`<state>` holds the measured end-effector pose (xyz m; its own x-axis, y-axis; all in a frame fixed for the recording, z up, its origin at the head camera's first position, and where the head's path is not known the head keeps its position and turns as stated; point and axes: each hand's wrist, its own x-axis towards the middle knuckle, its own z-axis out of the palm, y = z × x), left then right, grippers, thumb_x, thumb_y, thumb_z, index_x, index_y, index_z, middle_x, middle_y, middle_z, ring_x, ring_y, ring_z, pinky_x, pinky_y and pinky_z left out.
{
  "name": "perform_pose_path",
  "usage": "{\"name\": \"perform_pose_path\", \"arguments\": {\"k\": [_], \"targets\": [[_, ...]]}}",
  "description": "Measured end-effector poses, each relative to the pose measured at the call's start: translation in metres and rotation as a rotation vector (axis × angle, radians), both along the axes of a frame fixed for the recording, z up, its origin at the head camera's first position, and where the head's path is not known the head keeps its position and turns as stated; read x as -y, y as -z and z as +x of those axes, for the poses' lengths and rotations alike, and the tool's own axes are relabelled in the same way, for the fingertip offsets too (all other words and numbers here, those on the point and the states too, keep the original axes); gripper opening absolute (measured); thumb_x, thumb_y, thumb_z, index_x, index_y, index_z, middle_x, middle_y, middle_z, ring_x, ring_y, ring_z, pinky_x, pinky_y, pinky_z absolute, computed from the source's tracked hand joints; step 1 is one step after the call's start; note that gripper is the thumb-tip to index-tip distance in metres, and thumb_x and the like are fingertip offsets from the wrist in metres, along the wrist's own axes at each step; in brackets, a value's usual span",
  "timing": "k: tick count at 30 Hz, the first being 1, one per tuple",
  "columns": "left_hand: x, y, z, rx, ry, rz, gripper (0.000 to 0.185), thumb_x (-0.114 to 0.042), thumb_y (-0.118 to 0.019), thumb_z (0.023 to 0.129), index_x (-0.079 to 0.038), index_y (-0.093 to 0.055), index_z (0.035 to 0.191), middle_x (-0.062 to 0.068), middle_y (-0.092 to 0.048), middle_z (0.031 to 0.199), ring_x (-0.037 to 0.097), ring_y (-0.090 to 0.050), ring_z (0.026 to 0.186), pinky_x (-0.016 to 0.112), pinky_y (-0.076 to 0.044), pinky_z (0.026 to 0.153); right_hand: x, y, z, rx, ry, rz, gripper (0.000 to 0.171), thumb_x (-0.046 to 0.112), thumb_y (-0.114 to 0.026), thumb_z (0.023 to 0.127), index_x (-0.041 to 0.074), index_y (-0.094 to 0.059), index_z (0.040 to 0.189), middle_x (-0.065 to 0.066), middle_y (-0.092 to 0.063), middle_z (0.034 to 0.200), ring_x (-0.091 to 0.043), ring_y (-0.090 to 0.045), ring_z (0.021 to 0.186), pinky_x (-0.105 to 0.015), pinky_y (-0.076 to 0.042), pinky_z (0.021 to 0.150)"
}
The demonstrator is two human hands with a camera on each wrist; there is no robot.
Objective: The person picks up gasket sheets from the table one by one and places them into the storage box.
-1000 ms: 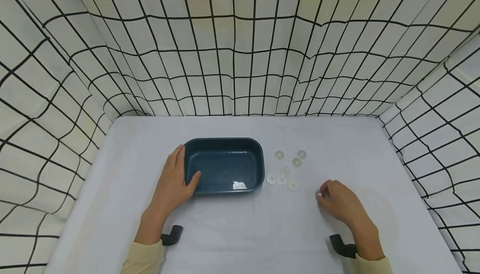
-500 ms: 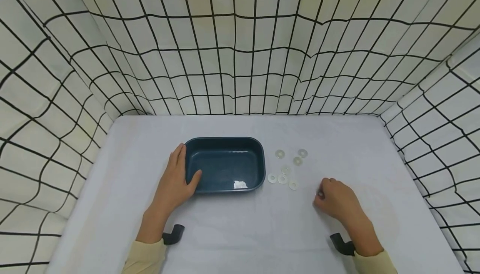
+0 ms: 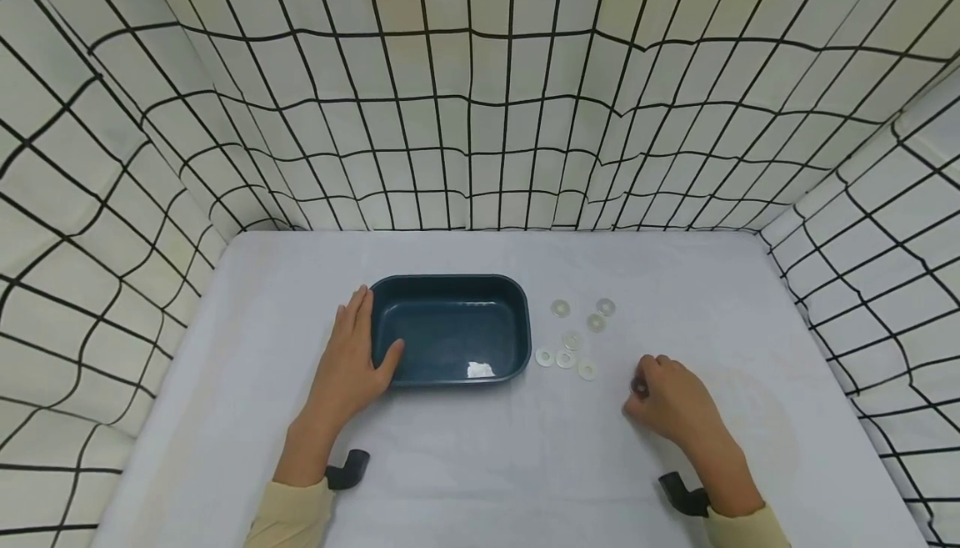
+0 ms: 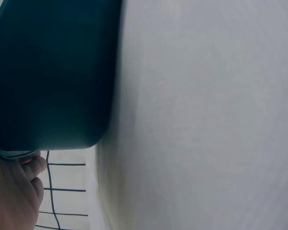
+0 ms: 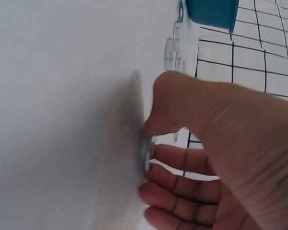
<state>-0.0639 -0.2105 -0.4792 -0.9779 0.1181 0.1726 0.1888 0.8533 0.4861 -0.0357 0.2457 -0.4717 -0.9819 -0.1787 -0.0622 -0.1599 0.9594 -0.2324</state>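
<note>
A dark blue rectangular tray (image 3: 450, 339) lies on the white-covered table. My left hand (image 3: 347, 373) rests along its left end, fingers straight beside the rim and thumb over the near corner; in the left wrist view the fingertips (image 4: 34, 167) touch the outside of that end. Low over the table on the right, my right hand (image 3: 673, 398) pinches a flat washer (image 5: 147, 152) between thumb and fingers, partly hidden by them. Several pale, translucent washers lie between tray and right hand, among them one nearest the tray (image 3: 544, 357) and one at the back (image 3: 560, 308).
Grid-patterned cloth walls (image 3: 480, 131) stand at the back and both sides of the table (image 3: 480, 465). A dark bent piece sits at each wrist, the left one (image 3: 348, 470) and the right one (image 3: 682, 495).
My right hand has shifted slightly left, and the washer in its fingers looks more tilted and tucked in. The left hand, tray and loose washers stay put.
</note>
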Motion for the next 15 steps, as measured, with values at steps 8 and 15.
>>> {"name": "perform_pose_path", "arguments": {"k": [8, 15], "targets": [[0.0002, 0.0024, 0.0002, -0.018, -0.001, -0.004, 0.088, -0.031, -0.065, 0.101, 0.006, -0.018, 0.166, 0.026, -0.019, 0.175, 0.046, -0.021, 0.163, 0.055, -0.015, 0.137, -0.0068, 0.0072, -0.0055, -0.025, -0.027, -0.080, 0.020, 0.016, -0.077, 0.082, 0.005, -0.072, 0.098, -0.003, -0.071, 0.087, -0.017, -0.064, 0.080, -0.039, -0.058, 0.072], [0.0018, 0.0041, -0.0012, -0.005, -0.004, -0.006, 0.088, -0.034, -0.062, 0.103, 0.002, -0.016, 0.168, 0.022, -0.016, 0.177, 0.042, -0.017, 0.166, 0.053, -0.014, 0.138, -0.0028, -0.0013, -0.0091, -0.030, -0.055, -0.189, 0.020, 0.015, -0.079, 0.085, 0.008, -0.074, 0.104, -0.001, -0.072, 0.091, -0.014, -0.064, 0.085, -0.037, -0.058, 0.076]]}}
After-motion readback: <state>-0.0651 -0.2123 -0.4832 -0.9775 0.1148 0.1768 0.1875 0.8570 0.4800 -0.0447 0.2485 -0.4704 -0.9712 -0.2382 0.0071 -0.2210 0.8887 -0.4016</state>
